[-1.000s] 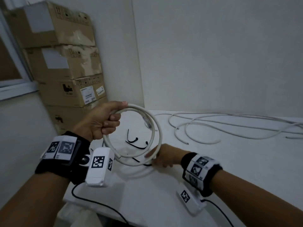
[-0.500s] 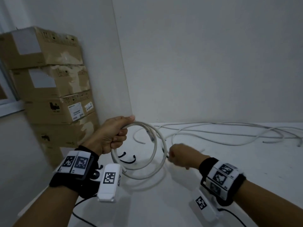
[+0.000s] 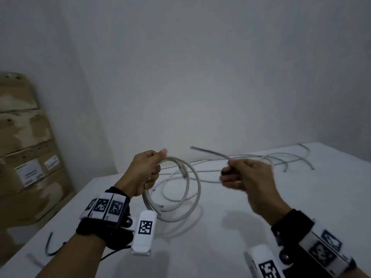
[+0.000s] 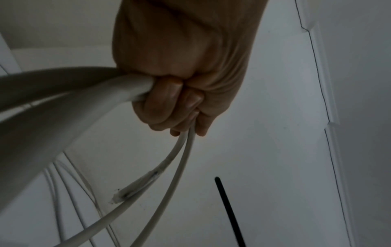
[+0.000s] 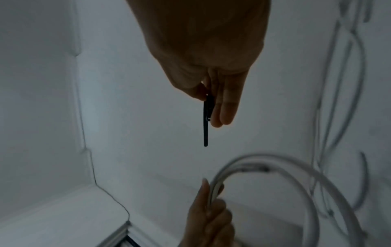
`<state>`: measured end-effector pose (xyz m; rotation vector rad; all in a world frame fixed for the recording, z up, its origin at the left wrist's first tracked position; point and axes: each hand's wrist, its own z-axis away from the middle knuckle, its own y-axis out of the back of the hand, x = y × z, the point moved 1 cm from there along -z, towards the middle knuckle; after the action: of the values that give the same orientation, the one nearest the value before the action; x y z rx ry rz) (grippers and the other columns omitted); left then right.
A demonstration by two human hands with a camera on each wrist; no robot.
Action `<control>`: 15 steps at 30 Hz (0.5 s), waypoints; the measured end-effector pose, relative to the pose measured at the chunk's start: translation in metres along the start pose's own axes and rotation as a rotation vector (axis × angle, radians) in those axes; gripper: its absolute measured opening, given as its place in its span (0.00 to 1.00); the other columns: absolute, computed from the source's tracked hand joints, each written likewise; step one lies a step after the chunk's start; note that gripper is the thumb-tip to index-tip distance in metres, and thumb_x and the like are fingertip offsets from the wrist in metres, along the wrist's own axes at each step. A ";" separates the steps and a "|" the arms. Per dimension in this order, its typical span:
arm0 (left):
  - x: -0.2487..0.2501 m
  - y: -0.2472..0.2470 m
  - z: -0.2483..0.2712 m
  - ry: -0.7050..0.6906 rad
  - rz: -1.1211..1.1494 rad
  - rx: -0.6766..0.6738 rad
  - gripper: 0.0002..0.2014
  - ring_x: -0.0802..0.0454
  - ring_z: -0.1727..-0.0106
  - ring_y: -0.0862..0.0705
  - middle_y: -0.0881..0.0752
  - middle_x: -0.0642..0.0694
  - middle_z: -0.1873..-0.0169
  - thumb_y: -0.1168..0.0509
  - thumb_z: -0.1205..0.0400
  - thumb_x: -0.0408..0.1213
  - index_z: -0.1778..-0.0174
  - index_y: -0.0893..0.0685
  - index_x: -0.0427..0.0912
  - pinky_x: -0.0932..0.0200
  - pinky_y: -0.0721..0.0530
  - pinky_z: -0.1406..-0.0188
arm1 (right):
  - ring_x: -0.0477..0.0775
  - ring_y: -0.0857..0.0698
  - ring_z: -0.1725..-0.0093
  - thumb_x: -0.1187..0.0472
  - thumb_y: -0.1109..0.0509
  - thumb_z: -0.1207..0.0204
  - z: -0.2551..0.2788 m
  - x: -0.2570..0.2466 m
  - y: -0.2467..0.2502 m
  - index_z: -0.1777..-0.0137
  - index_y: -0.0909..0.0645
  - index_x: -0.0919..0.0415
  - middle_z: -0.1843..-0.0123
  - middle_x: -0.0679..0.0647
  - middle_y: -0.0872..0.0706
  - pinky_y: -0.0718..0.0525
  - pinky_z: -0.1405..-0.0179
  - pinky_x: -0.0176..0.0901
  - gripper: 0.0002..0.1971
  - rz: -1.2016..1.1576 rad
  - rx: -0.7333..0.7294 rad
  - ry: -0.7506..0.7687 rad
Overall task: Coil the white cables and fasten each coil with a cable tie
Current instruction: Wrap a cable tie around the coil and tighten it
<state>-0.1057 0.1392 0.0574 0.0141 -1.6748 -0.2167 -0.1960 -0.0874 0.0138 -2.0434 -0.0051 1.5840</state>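
My left hand (image 3: 147, 171) (image 4: 175, 93) grips the top of a white cable coil (image 3: 180, 195) (image 4: 63, 107) and holds it upright above the white table (image 3: 220, 237). The coil (image 5: 275, 180) has a few loops, and a frayed cable end (image 4: 125, 193) hangs inside it. My right hand (image 3: 241, 175) (image 5: 211, 93) is level with the coil's right side, a little apart from it, and pinches a black cable tie (image 5: 206, 122) between thumb and fingers. The tie's strap points toward the coil. More loose white cables (image 3: 271, 159) lie spread over the far part of the table.
Another black cable tie (image 3: 49, 245) lies near the table's front left edge. Stacked cardboard boxes (image 3: 26, 153) stand on the left beside the table. A white wall (image 3: 200, 77) runs right behind the table.
My right hand has come up off the table with a black tie and moved right, level with the coil. My left hand still holds the coil, and my head has turned right.
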 end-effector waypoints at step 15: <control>-0.003 -0.101 0.003 -0.026 -0.091 -0.195 0.19 0.56 0.85 0.40 0.35 0.49 0.82 0.39 0.15 0.49 0.66 0.35 0.44 0.71 0.43 0.86 | 0.53 0.13 0.79 0.72 0.43 0.16 -0.001 0.045 -0.017 0.58 0.21 0.75 0.76 0.63 0.14 0.14 0.79 0.39 0.12 -0.647 -0.048 -0.619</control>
<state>-0.1203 0.0408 0.0389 -0.0587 -1.6740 -0.4499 -0.1757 -0.0593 -0.0190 -1.2935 -0.8429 1.6909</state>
